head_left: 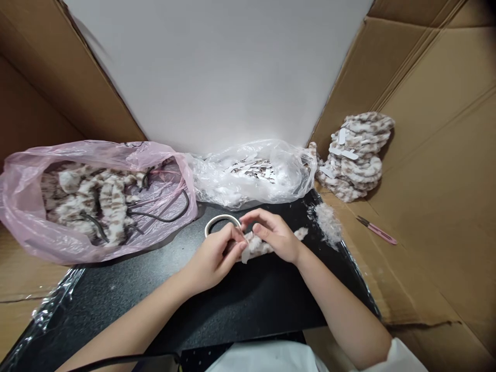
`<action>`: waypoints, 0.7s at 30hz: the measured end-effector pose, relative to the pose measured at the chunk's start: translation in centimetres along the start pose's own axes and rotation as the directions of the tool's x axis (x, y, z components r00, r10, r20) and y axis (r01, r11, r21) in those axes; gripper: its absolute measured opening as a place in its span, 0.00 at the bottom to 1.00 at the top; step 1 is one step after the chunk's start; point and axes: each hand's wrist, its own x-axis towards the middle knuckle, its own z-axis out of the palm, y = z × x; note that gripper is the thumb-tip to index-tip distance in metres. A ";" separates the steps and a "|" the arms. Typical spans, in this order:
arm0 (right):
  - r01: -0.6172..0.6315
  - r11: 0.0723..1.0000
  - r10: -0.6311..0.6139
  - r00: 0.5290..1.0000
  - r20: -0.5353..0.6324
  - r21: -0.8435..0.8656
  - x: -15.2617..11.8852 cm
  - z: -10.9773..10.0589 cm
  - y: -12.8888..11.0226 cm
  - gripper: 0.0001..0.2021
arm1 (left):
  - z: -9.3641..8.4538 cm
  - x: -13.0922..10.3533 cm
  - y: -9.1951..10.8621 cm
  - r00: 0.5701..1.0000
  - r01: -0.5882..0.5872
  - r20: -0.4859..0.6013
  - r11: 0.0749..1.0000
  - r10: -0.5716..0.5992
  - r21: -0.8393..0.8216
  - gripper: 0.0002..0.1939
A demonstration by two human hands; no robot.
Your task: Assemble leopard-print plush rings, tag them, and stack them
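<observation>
A furry white-and-brown strip (259, 247) lies on the black table in front of me, partly covered by my hands. My left hand (212, 258) is closed at its left end, thumb and forefinger pinched together. Beside those fingertips a small white tag or tape piece (245, 255) hangs from the fur. From the other side my right hand (279, 237) curls over the strip, its fingers bent close to my left fingertips. A thin pale thread or band seems to pass between the two hands, too fine to identify. Just behind my left hand lies a roll of tape (211, 223).
A pink plastic bag (163, 243) of furry pieces and dark cords lies left. Behind, a clear bag (217, 194) holds paper strips. Right are stacked furry pieces (360, 160), loose fluff (327, 223) and a pink cutter (382, 233). Cardboard walls (437, 170) stand around the black table (248, 305).
</observation>
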 end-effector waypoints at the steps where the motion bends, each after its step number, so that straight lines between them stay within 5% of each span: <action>1: -0.057 0.998 0.055 0.997 0.051 0.035 0.0 0.0 -0.1 0.15 | 0.0 -0.1 0.1 0.999 -0.024 0.036 0.999 0.023 0.043 0.07; 3: -0.224 0.964 0.207 0.970 0.124 0.143 0.0 0.2 0.0 0.15 | 0.0 -0.2 0.2 0.995 -0.070 0.081 0.992 0.062 0.103 0.06; 6: -0.519 0.784 0.434 0.851 0.297 0.340 0.0 0.4 0.6 0.16 | 0.2 -0.2 -0.1 0.972 -0.223 0.111 0.958 0.205 0.180 0.08; 8: -0.640 0.661 0.496 0.764 0.412 0.392 0.0 0.4 1.0 0.17 | 0.2 -0.2 -0.4 0.927 -0.374 0.116 0.888 0.356 0.268 0.08; 11: -0.704 0.584 0.508 0.705 0.496 0.403 0.0 0.4 1.3 0.17 | 0.3 -0.1 -0.6 0.834 -0.535 0.128 0.726 0.537 0.433 0.08; 15: -0.694 0.577 0.575 0.720 0.390 0.430 -0.1 0.8 1.4 0.19 | 0.5 0.0 -0.6 0.756 -0.599 0.149 0.581 0.637 0.551 0.09; 21: -0.526 0.727 0.570 0.821 0.040 0.441 0.2 1.1 1.2 0.23 | 1.4 -0.1 -1.0 0.728 -0.633 0.174 0.553 0.663 0.542 0.10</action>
